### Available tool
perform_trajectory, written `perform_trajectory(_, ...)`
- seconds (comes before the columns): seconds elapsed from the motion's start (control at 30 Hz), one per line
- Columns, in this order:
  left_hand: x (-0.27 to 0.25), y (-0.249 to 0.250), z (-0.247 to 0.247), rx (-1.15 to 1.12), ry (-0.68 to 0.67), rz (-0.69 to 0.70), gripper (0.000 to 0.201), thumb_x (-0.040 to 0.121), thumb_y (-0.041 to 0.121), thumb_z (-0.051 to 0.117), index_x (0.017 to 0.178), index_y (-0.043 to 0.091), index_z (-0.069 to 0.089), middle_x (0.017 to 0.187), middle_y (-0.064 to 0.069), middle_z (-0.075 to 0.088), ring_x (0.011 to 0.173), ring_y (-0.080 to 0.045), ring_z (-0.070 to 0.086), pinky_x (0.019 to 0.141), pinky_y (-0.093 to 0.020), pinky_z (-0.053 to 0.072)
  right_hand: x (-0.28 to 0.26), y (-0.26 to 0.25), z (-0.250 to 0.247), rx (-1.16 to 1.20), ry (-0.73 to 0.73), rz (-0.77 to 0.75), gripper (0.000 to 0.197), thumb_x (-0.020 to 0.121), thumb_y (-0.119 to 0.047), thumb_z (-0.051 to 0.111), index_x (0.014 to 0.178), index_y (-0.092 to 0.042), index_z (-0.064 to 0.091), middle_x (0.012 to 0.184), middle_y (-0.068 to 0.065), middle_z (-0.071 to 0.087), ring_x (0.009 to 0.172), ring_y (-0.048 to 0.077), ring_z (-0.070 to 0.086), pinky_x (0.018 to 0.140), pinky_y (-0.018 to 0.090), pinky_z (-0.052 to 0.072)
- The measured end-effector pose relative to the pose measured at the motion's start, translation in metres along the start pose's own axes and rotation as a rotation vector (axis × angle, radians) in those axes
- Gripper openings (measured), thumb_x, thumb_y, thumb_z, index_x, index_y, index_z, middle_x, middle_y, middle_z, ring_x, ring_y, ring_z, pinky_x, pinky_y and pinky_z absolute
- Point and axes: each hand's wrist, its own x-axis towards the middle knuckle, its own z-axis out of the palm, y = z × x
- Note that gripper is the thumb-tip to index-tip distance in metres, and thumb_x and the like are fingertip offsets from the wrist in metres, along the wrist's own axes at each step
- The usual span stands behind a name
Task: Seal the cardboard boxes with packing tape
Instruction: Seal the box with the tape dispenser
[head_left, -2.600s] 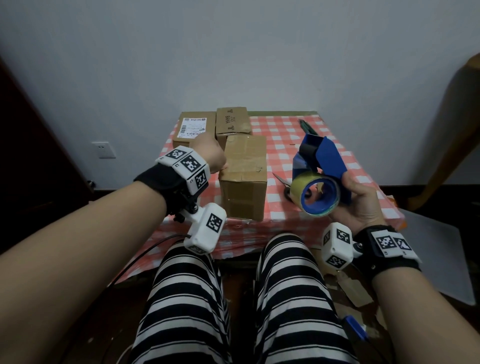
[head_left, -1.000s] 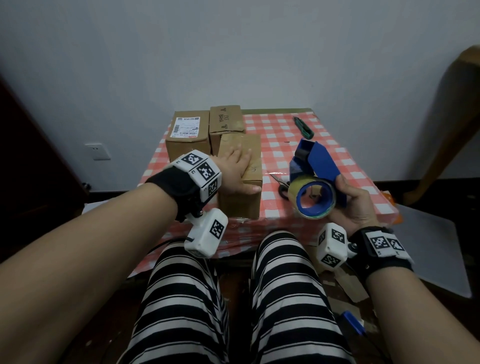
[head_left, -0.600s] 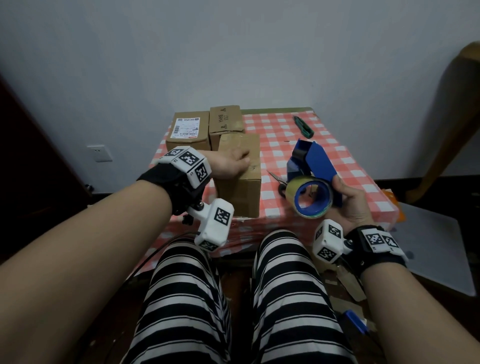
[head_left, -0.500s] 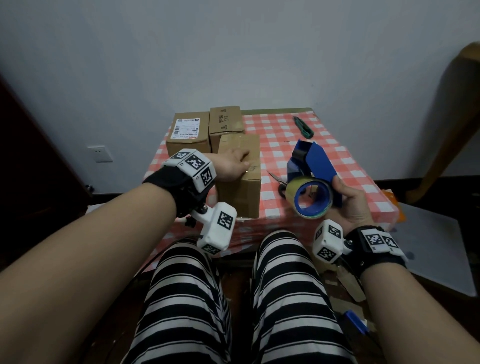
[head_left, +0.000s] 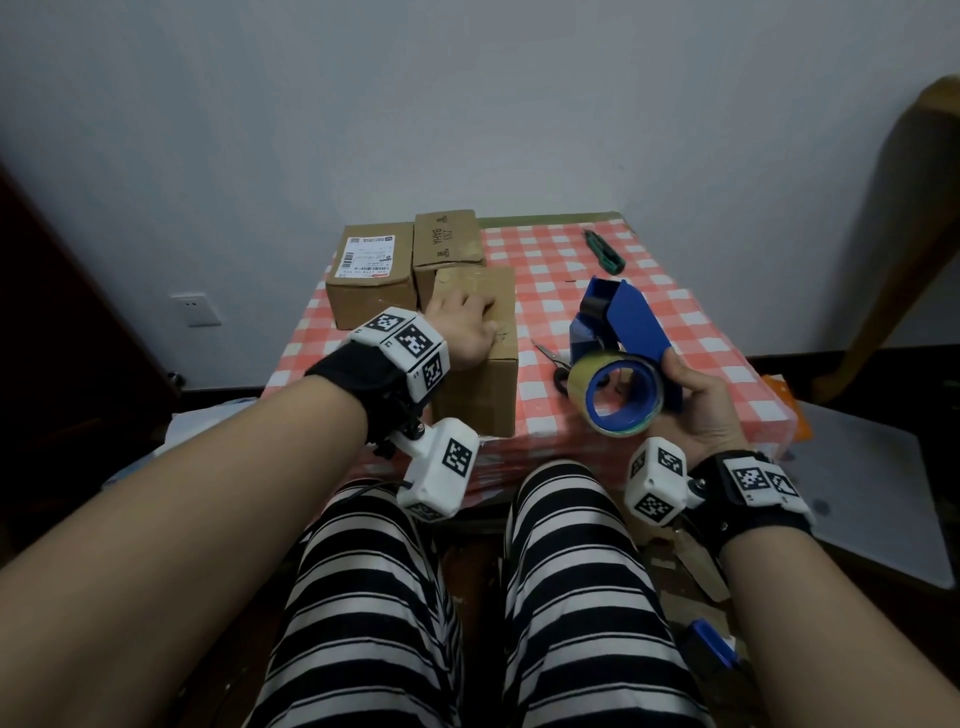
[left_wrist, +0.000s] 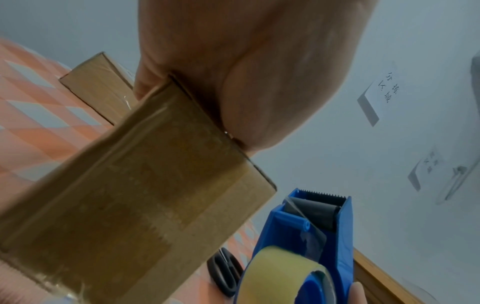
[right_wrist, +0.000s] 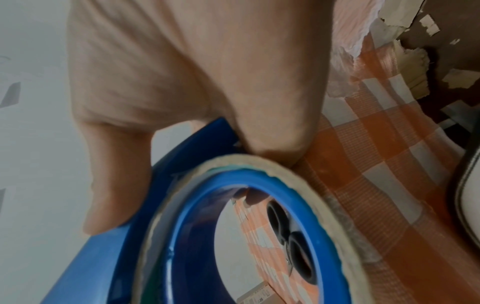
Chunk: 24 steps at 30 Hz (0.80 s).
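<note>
The cardboard box (head_left: 478, 358) nearest the person stands at the front edge of the table (head_left: 727, 364), which wears a red-and-white checked cloth, with clear tape already running down its front face. The left hand (head_left: 462, 325) lies palm-down on the box's top, wrist bent, forearm reaching in from the lower left; from the left wrist view the thumb and the heel of the hand wrap over the near top edge, so the hand grips that edge, though the fingers on the lid are hidden there. The right hand (head_left: 698, 402) is held off the table's front right corner, palm up and turned inward, fingers and thumb curled round the blue tape dispenser (head_left: 623, 332). The dispenser carries a roll of clear packing tape (head_left: 615, 397) whose open core faces the person, and its toothed cutter end points away, up toward the wall. Just beyond the roll, black-handled scissors (head_left: 553, 364) lie on the cloth between the box and the dispenser. Farther back, two more cardboard boxes sit side by side at the table's far left: one with a white shipping label (head_left: 369, 273), and another (head_left: 449, 241) touching its right side. A green utility knife (head_left: 602, 250) lies near the far right edge.
</note>
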Motion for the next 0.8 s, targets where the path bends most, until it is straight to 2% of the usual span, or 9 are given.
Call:
perform_trajectory(0.1,0.0006,-0.0001,0.0012,0.005,0.009,0.008,0.051,0.104,0.033,0.032,0.152,0.019,0.020,0.158,-0.010,0.016,0.145,-0.030,0.013,0.118,-0.043,0.013,-0.0003,-0.0006,0.0011,0.004,-0.001,0.010,0.090,0.063,-0.021,0.087,0.142,-0.004,0.047,0.117,0.012,0.067,0.109,0.027,0.064,0.105,0.046,0.045)
perform_trajectory(0.17,0.0004,0.0011,0.0017,0.015,0.009,0.012,0.052,0.104,0.036,0.032,0.151,0.017,0.021,0.157,-0.010,0.017,0.145,-0.029,0.013,0.117,-0.042,0.013,-0.0008,-0.0011,0.0019,-0.002,-0.007,0.013,0.083,0.072,-0.021,0.079,0.145,-0.003,0.043,0.117,0.012,0.067,0.109,0.027,0.064,0.104,0.046,0.046)
perform_trajectory(0.2,-0.0001,0.0018,0.0016,0.021,0.011,0.013,0.052,0.104,0.037,0.032,0.151,0.017,0.022,0.156,-0.010,0.018,0.144,-0.030,0.014,0.116,-0.041,0.014,-0.0001,-0.0014,0.0015,-0.005,-0.008,0.015,0.084,0.072,-0.021,0.079,0.145,-0.003,0.042,0.118,0.012,0.066,0.110,0.028,0.063,0.104,0.046,0.046)
perform_trajectory(0.3,0.0001,0.0033,0.0012,0.037,0.010,0.013,0.053,0.103,0.040,0.032,0.150,0.017,0.023,0.156,-0.010,0.019,0.144,-0.030,0.014,0.116,-0.040,0.014,-0.0001,-0.0017,0.0030,-0.032,-0.011,0.014,0.104,0.056,-0.023,0.092,0.145,-0.003,0.042,0.123,0.014,0.063,0.115,0.029,0.060,0.107,0.047,0.043)
perform_trajectory(0.43,0.0017,0.0031,0.0007,0.056,0.002,0.009,0.056,0.102,0.045,0.031,0.150,0.017,0.023,0.156,-0.009,0.018,0.144,-0.031,0.013,0.116,-0.042,0.014,0.0004,-0.0021,0.0027,-0.037,-0.016,0.016,0.109,0.055,-0.024,0.093,0.147,-0.003,0.039,0.129,0.015,0.058,0.123,0.031,0.054,0.109,0.049,0.039)
perform_trajectory(0.6,0.0031,0.0026,-0.0001,0.069,-0.002,0.001,0.057,0.101,0.047,0.032,0.150,0.018,0.023,0.155,-0.010,0.018,0.143,-0.032,0.013,0.115,-0.043,0.015,0.0005,-0.0016,0.0026,-0.029,-0.022,0.025,0.109,0.056,-0.024,0.093,0.148,-0.003,0.039,0.128,0.015,0.058,0.121,0.030,0.054,0.110,0.049,0.038)
perform_trajectory(0.73,0.0008,0.0042,-0.0015,0.094,-0.019,-0.001,0.062,0.100,0.052,0.029,0.151,0.018,0.020,0.156,-0.010,0.016,0.144,-0.032,0.011,0.116,-0.044,0.014,-0.0005,-0.0015,0.0031,-0.008,-0.016,0.027,0.105,0.057,-0.021,0.092,0.147,-0.003,0.040,0.119,0.014,0.064,0.111,0.029,0.062,0.105,0.048,0.043)
perform_trajectory(0.8,0.0000,0.0055,-0.0021,0.098,-0.011,-0.012,0.063,0.099,0.053,0.030,0.150,0.018,0.020,0.156,-0.011,0.017,0.144,-0.032,0.012,0.116,-0.042,0.014,-0.0011,-0.0007,0.0024,0.011,-0.005,0.024,0.094,0.067,-0.020,0.084,0.147,-0.003,0.038,0.117,0.013,0.064,0.108,0.028,0.063,0.104,0.046,0.045)
